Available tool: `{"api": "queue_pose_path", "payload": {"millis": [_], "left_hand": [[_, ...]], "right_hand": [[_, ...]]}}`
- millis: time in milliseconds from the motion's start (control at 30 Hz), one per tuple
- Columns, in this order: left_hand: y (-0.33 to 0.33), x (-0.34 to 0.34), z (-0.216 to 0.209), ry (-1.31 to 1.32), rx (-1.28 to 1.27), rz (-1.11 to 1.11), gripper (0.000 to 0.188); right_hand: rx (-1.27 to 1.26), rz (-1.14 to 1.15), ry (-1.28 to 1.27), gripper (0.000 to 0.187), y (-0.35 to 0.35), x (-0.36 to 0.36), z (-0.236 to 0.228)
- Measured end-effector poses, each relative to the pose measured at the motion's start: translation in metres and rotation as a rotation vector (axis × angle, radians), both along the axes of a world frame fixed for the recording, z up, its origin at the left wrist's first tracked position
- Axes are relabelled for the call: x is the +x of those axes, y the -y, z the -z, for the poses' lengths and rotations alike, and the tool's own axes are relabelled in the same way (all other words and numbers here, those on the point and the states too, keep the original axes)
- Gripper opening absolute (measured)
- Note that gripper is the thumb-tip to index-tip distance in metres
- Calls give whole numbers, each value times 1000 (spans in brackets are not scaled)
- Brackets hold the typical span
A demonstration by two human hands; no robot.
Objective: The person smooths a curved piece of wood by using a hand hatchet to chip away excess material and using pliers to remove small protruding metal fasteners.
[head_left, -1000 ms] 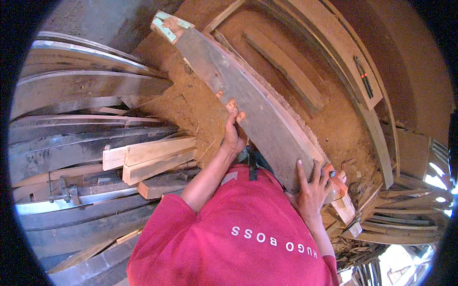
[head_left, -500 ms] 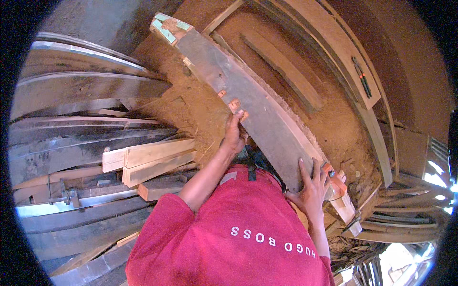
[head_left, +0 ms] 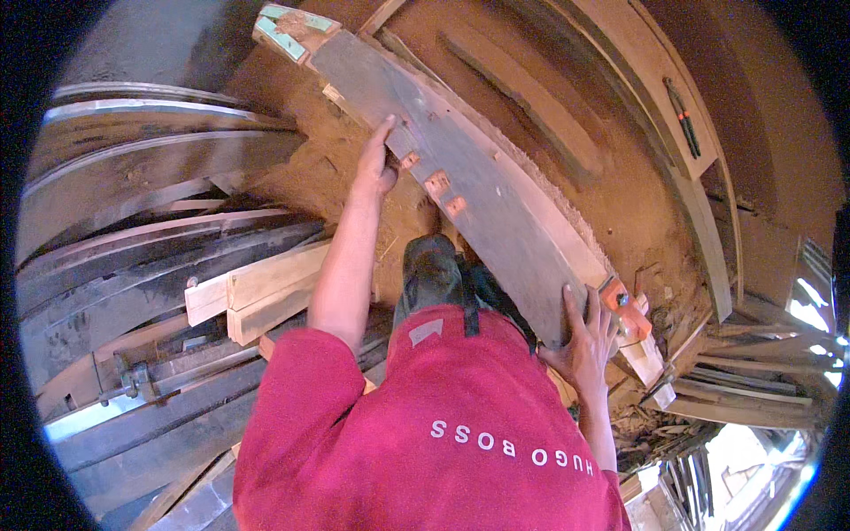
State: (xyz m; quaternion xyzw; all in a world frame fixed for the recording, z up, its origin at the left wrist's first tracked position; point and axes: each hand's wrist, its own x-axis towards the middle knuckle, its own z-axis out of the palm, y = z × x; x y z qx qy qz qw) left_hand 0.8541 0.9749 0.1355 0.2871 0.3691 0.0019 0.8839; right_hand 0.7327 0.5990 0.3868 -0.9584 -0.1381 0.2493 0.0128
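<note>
A long grey wooden plank (head_left: 505, 243) lies slantwise before me, on top of a thicker timber with a pale rough edge (head_left: 531, 190). Along its near edge are a few orange-brown patches (head_left: 436, 183). My left hand (head_left: 379, 161) grips that edge further up, thumb on top and fingers curled out of sight beneath. At the plank's lower right end, my right hand (head_left: 586, 341) rests with fingers stretched and spread on the surface, thumb by the end. Just beyond that hand sits an orange object with a blue knob (head_left: 627, 310), whose kind I cannot make out.
Pale cut lumber (head_left: 266, 288) and dark stacked boards (head_left: 133, 270) fill the left. Pliers with black and orange handles (head_left: 683, 119) lie on a board at the right. Another timber (head_left: 522, 97) rests on the sawdust-covered ground (head_left: 611, 212). Scrap wood (head_left: 753, 376) is piled lower right.
My left hand has slid up and left along the plank's edge, uncovering the orange-brown patches. My right hand stays by the lower end. The whole view has shifted slightly.
</note>
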Motion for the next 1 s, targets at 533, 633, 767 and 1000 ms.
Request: {"api": "queue_pose_path", "payload": {"millis": [533,633,767,1000], "left_hand": [[80,-97,-192,201,212,-65,50],[83,-101,-207,246,214,-110,55],[81,-106,-217,349,185,-110,65],[97,-96,-246,319,188,-175,62]], "right_hand": [[9,125,25,126,119,-59,14],[-21,171,38,124,117,-63,5],[9,178,116,122,126,-73,9],[18,189,200,120,135,-90,9]]}}
